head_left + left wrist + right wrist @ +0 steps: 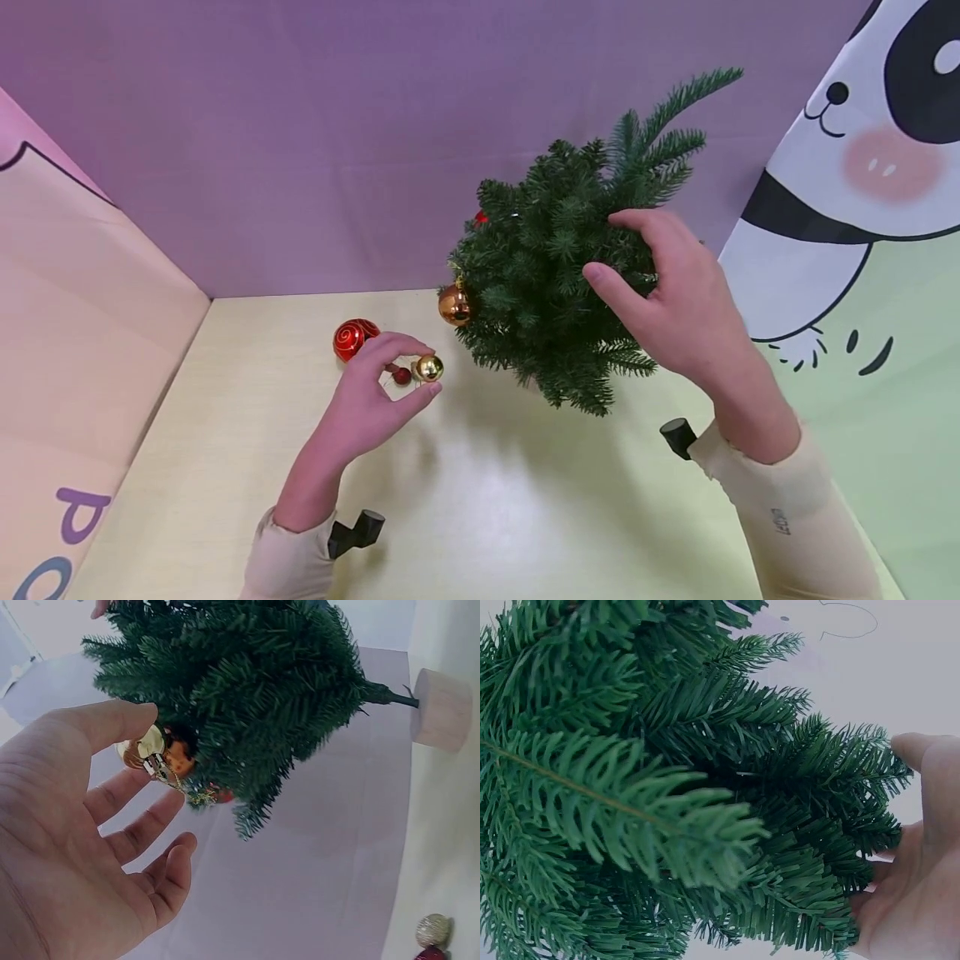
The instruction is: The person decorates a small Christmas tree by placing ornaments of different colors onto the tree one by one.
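My left hand (371, 404) pinches a small shiny gold ball ornament (430, 367) between thumb and forefinger, left of a small green artificial Christmas tree (555, 267). In the left wrist view the gold ball (152, 741) overlaps a copper ball ornament on the tree, and the other fingers are loosely bent. That copper ball ornament (454, 305) hangs at the tree's left side. My right hand (686, 296) is at the tree's right side, thumb and forefinger spread wide. In the right wrist view its fingers are partly hidden behind the branch tips.
A red ball ornament with gold swirls (351, 340) lies on the pale table (247, 400) behind my left hand, with a small dark red ball (402, 376) near it. The tree stands on a round pale base (442, 710). A purple backdrop (300, 150) rises behind.
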The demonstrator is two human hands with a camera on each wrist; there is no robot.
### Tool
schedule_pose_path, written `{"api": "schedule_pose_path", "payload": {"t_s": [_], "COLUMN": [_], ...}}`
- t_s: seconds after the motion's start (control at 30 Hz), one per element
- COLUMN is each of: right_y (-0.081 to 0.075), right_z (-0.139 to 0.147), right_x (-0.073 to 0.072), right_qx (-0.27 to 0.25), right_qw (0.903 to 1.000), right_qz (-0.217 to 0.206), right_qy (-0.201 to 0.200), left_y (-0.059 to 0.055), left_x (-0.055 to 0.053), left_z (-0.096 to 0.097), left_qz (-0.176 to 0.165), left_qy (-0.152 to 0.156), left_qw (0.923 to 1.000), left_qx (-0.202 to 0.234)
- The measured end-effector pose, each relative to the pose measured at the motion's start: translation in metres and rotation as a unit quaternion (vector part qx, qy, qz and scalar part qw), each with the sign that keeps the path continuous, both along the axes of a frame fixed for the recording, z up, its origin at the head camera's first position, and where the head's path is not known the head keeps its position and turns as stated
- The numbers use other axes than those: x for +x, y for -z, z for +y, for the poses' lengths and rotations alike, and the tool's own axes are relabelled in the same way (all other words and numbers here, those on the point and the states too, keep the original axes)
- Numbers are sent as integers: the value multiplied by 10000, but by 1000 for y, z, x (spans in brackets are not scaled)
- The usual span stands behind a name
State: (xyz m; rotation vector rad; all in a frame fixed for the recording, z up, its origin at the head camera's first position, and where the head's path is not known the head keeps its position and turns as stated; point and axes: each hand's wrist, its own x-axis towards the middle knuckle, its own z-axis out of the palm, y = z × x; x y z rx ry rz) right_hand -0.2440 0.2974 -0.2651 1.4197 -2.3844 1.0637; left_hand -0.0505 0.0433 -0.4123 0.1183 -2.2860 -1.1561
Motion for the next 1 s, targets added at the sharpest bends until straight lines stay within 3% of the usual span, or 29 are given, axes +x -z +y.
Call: {"api": "schedule_pose_path", "payload": {"t_s": [0.17, 0.4, 0.67, 1.0], "right_y": [3, 0, 0, -1], "right_z": [-1, 2, 1, 1], "right_x": [2, -1, -1, -1], "right_qx": [-4, -99, 85, -3], "right_qw": [10000, 9999, 9999, 10000], "right_qz": [65, 70, -81, 31], "right_qy": [-12, -25, -49, -66], "left_y": [-10, -28, -36, -50], "left_x": [2, -10, -13, -17], "left_z": [5, 10, 12, 15], "left_qz": [32, 139, 205, 432], "left_qy": [-66, -23, 78, 279], "left_qw": [9996, 9976, 9968, 9942], "left_qx": [-263, -676, -773, -950]}}
